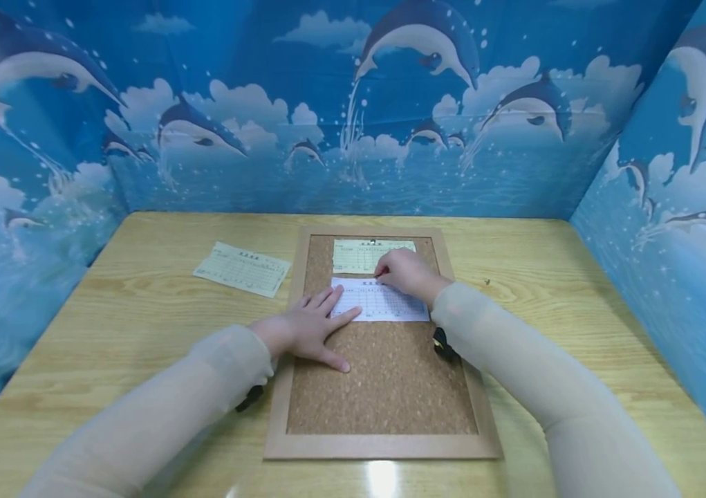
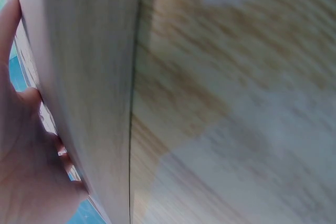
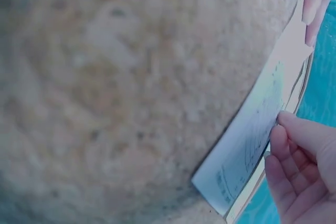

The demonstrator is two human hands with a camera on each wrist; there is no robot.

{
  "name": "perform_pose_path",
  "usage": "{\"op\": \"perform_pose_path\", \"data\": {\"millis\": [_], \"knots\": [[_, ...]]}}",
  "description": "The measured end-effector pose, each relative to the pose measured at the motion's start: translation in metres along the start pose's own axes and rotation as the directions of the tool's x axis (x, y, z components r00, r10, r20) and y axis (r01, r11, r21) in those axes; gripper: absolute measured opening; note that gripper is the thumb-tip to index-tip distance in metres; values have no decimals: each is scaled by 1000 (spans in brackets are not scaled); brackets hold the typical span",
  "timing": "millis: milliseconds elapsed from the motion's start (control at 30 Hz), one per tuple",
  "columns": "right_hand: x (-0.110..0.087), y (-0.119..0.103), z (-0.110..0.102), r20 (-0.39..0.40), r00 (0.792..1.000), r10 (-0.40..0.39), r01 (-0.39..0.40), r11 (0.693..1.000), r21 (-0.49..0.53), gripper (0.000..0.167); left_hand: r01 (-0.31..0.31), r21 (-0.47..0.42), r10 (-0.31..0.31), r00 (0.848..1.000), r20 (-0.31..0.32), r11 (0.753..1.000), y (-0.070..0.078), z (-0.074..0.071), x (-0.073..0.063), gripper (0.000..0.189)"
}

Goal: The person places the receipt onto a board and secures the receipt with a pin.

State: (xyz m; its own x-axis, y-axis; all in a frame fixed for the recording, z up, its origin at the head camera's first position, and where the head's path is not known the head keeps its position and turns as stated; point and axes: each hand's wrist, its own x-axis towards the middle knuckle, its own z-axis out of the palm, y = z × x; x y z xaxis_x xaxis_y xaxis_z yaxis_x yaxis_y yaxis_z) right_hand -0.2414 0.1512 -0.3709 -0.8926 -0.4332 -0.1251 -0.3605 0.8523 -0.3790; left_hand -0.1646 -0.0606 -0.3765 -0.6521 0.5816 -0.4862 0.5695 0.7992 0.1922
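Observation:
A cork board (image 1: 384,387) in a wooden frame lies on the table. Across its upper half lies a white printed slip (image 1: 390,306), just below a pale yellow-green slip (image 1: 353,257) with a small pin (image 1: 373,241) at its top edge. My left hand (image 1: 310,328) is spread flat, fingertips on the white slip's left end, thumb on the cork. At the white slip's top edge my right hand (image 1: 411,274) pinches a small reddish push pin (image 1: 380,272) between thumb and forefinger, mostly hidden. The right wrist view shows those fingertips touching the white slip (image 3: 247,145).
Left of the board, a second yellow-green slip (image 1: 243,268) lies on the wooden table (image 1: 141,304). A tiny dark object (image 1: 487,281) sits right of the board. Dolphin-print cloth (image 1: 340,166) stands behind the table and along both sides.

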Motion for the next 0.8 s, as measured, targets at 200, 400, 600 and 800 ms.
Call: {"op": "perform_pose_path", "data": {"millis": [200, 400, 600, 800], "knots": [[1, 2, -1, 25, 1000, 10, -10, 1000, 11, 10, 2, -9, -2, 1000, 1, 1000, 0, 1, 1, 102], [1, 3, -2, 30, 999, -13, 12, 1000, 22, 11, 3, -6, -3, 1000, -1, 1000, -1, 0, 0, 101], [0, 3, -2, 30, 998, -53, 53, 998, 25, 11, -4, 2, 4, 1000, 1, 1000, 0, 0, 0, 101], [0, 3, -2, 27, 997, -73, 73, 997, 32, 11, -1, -3, 1, 1000, 1, 1000, -1, 1, 0, 101]]}}
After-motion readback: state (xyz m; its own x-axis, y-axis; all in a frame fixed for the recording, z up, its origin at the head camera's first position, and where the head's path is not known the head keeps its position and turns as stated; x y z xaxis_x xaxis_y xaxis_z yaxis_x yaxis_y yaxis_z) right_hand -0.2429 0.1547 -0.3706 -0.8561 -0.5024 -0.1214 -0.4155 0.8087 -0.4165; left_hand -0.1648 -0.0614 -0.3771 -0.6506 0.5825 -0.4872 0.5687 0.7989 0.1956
